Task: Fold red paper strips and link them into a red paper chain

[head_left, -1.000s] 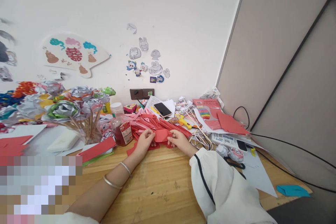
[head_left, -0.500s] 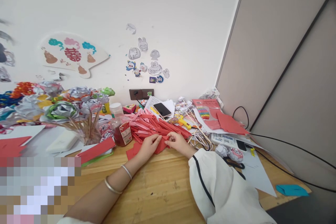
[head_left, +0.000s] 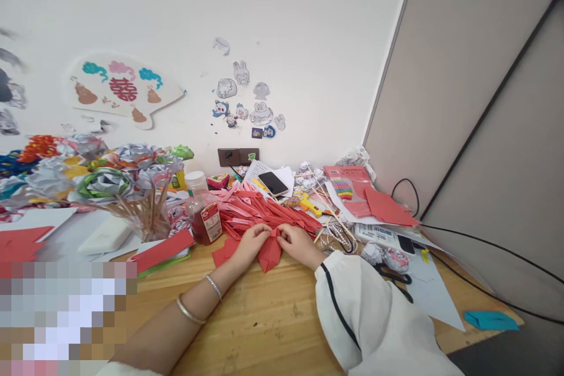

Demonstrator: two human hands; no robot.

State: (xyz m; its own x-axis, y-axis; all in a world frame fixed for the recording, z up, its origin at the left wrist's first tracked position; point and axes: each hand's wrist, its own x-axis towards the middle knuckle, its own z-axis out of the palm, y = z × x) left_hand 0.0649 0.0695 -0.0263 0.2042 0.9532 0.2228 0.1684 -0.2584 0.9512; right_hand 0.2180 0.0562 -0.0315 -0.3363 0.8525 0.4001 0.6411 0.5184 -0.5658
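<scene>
A piece of red paper (head_left: 269, 255) with folds in it is held between my two hands, its pointed lower end toward me. My left hand (head_left: 253, 244) is closed on its left side, thumb and fingers pinched near the top. On the right side my right hand (head_left: 299, 245) pinches the upper edge of the same paper; parts of it are hidden by the fingers. Just behind lies a heap of folded red paper strips (head_left: 259, 208). More flat red paper (head_left: 222, 252) rests on the table left of my left hand.
A bottle of dark red liquid (head_left: 206, 220) stands left of the heap, near paper flowers (head_left: 106, 185) on sticks. Behind the heap are a phone (head_left: 273, 183) and a yellow glue gun (head_left: 309, 204). Black scissors (head_left: 394, 276) and a blue folded paper (head_left: 491, 321) lie to the right.
The red paper between my hands now shows a pointed, folded shape hanging toward me, where it was flatter and more covered before. Both hands stay in nearly the same place.
</scene>
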